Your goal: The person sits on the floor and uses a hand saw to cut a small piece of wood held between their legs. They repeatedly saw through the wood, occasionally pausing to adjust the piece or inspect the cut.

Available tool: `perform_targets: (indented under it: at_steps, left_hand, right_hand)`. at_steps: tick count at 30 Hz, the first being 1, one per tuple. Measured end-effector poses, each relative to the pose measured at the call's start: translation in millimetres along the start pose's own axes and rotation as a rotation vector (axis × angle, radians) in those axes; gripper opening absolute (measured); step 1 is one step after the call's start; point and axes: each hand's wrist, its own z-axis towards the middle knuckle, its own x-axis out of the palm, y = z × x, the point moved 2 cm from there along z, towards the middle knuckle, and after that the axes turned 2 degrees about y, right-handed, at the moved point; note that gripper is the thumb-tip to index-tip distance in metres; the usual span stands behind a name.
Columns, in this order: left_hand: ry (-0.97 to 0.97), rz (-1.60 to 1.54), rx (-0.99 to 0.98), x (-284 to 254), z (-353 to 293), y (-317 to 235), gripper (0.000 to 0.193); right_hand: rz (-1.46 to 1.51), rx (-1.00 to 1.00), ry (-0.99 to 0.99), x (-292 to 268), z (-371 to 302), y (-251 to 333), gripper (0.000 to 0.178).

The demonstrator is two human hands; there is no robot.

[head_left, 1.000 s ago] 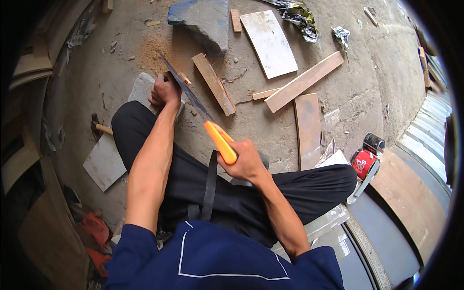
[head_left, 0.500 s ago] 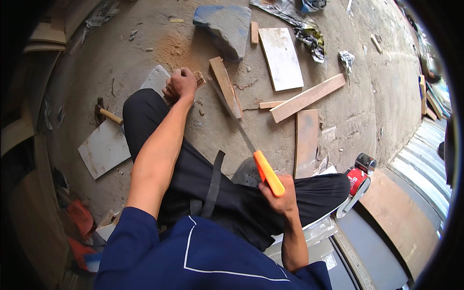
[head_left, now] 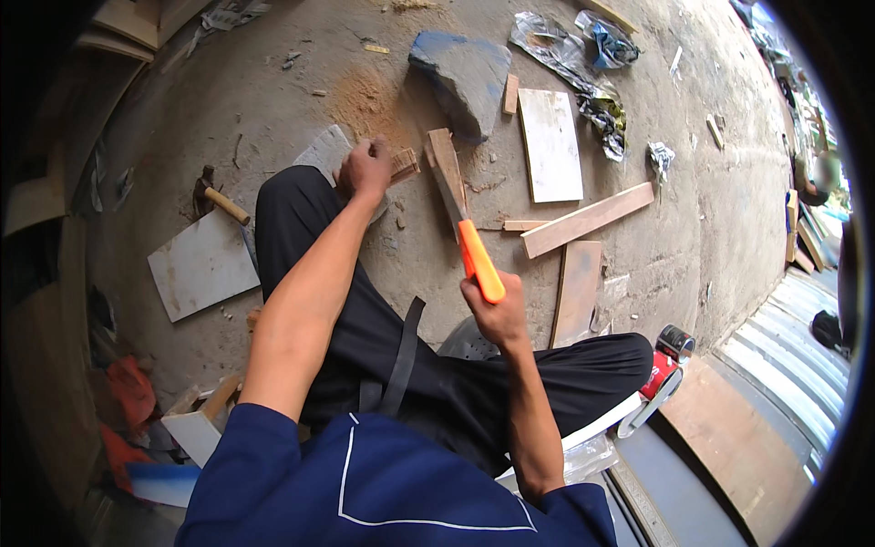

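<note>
Orange-handled handsaw (head_left: 471, 244): right hand (head_left: 499, 310), fingers wrapped round it, likely for control; left hand (head_left: 366, 170) curled at wood block (head_left: 404, 165), perhaps steadying (grip hidden, can't tell).

The saw handle (head_left: 482, 264) is showing orange at centre, the wooden block (head_left: 405, 165) at eleven o'clock brown. At twelve the stone (head_left: 469, 87) is displaying grey with blue patches; at six the navy shirt (head_left: 428, 483) is carrying a white line.
</note>
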Motion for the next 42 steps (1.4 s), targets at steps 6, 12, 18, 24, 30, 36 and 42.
perform_targets:
  at_steps: [6,12,18,24,30,36,42]
  left_hand:
    - [-0.051,0.22,0.081,20,0,0,0.042]
    - [-0.093,0.175,0.025,21,-1,-6,0.035]
    - [-0.105,0.178,-0.029,24,3,1,0.029]
    - [-0.16,0.164,0.011,28,6,8,0.032]
    - [-0.134,0.145,-0.019,32,6,6,0.033]
    - [-0.124,0.153,-0.031,37,10,13,0.032]
    - [-0.107,0.233,-0.047,37,11,11,0.021]
  right_hand:
    - [-0.064,-0.043,0.008,30,45,-4,0.018]
    - [-0.059,-0.03,0.032,35,61,-11,0.017]
    - [-0.075,-0.053,0.058,39,64,-10,0.016]
    - [-0.094,-0.058,0.075,39,63,-13,0.015]
    - [-0.091,-0.049,0.071,37,66,-16,0.015]
    - [-0.117,0.008,0.1,35,74,-12,0.017]
    - [-0.103,0.069,0.107,35,74,-6,0.019]
